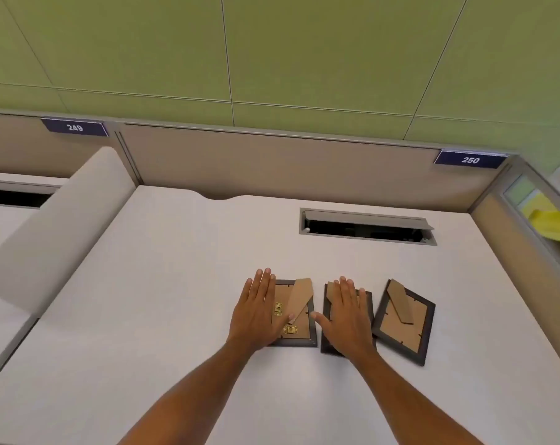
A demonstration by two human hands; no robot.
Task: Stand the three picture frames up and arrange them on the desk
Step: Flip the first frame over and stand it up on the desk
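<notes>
Three frames (404, 322) lay face-down on the worktop (163, 284); left hand (256, 313) and right hand (347, 316) rested flat, fingers spread, grasping nothing.

Left hand (256, 311) covers the left side of the left frame (299, 316). Right hand (347, 316) hides most of the middle frame (367, 303), stand included. All fronts face down, can't see them. Forearms cut off at the bottom edge.
</notes>
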